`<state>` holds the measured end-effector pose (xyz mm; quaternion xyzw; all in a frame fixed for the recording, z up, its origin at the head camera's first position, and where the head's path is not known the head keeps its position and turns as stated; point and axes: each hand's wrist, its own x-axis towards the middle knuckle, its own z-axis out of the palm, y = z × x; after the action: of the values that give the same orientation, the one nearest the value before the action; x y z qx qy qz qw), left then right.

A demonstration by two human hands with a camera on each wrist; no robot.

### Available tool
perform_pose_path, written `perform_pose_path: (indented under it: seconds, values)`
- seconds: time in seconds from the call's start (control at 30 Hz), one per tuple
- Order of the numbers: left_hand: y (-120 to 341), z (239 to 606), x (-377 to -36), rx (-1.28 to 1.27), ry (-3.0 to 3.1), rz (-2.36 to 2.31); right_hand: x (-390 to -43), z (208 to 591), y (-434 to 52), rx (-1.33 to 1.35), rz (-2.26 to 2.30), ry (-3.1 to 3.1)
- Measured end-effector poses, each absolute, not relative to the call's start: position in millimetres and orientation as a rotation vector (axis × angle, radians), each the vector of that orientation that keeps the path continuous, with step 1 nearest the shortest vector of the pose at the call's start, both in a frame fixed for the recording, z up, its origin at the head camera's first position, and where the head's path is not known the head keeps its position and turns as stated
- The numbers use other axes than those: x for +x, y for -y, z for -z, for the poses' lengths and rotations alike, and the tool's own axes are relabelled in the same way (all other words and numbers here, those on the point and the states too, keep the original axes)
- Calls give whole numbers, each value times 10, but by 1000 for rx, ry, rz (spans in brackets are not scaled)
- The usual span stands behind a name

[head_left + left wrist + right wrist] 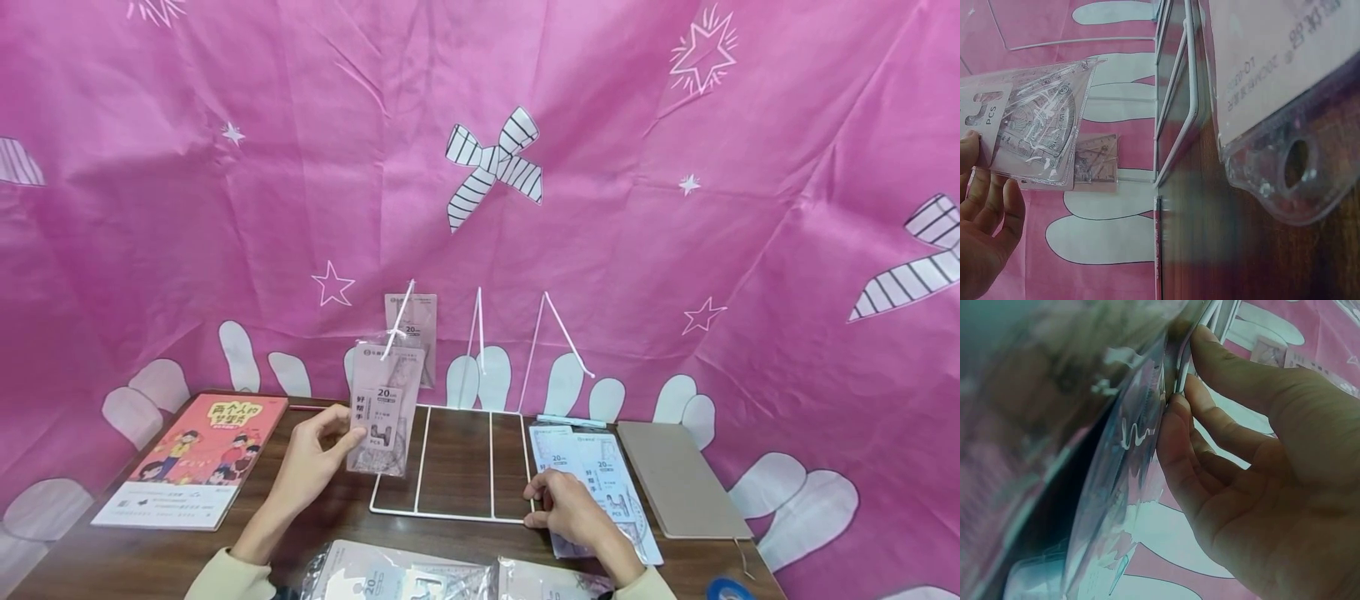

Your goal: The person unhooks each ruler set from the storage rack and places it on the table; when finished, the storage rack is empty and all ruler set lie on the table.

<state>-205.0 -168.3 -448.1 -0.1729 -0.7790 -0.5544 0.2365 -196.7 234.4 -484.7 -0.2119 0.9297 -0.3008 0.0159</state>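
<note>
My left hand pinches a clear packet of rulers by its left edge and holds it upright against the left prong of a white wire rack. In the left wrist view the same packet stands above my palm. Further back on that prong, by the cloth, is a second packet. My right hand grips the rack's front right corner, thumb and fingers closed round the white wire. It lies partly over flat packets beside the rack.
A red book lies at the left and a tan notebook at the right. More packets lie at the near table edge, with a blue roll at the right. Pink cloth closes the back.
</note>
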Motion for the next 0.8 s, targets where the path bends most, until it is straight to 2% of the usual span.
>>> perform_pose_path:
  seconds: [0.8]
  values:
    - [1761,4460,-1829,-466,2205,1508,-1979,4862,-2359,-646,933,-2881]
